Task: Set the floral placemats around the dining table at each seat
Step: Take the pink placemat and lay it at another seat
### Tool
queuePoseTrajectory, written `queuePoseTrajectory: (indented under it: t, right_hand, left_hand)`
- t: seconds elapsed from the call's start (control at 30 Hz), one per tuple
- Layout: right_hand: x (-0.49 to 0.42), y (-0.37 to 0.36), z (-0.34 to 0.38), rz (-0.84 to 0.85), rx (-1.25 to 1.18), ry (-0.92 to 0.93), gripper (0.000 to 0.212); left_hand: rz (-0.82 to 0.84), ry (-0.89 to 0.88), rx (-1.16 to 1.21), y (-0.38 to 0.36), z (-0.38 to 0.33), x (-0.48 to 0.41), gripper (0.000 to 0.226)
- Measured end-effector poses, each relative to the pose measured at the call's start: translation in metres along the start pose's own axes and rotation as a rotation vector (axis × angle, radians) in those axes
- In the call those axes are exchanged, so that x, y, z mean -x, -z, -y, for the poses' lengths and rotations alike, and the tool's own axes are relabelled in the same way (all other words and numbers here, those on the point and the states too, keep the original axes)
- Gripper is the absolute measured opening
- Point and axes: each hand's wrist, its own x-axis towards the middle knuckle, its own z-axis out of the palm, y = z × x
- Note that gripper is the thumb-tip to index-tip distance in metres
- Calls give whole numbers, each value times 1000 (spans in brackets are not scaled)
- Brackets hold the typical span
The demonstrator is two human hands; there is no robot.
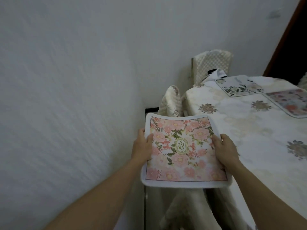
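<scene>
I hold a pink floral placemat [182,150] with a white border in both hands, over the table's left edge. My left hand [143,145] grips its left side, thumb on top. My right hand [226,150] grips its right side. The dining table [249,130] wears a white cloth with embroidered flowers. Two more placemats lie at its far end: a white and green one [239,87] and a pink and blue one [289,102] to its right.
A white wall [66,80] runs close along the left. Two chairs with cream quilted covers stand by the table, one at the left side [171,103] and one at the far end [211,67]. A dark doorway [289,47] shows at the top right.
</scene>
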Motion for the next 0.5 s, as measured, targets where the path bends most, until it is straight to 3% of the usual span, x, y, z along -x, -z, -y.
queuePoseTrajectory:
  t: [0.23,0.5]
  right_hand:
    - [-84,-7,-26,-105,-77,-143,32]
    - [-121,21,-35,-224,-99,-248,28]
  left_hand:
    - [154,-84,-24,-60,-38,-116,27]
    - [325,-151,-37,-120,-69,-181,26]
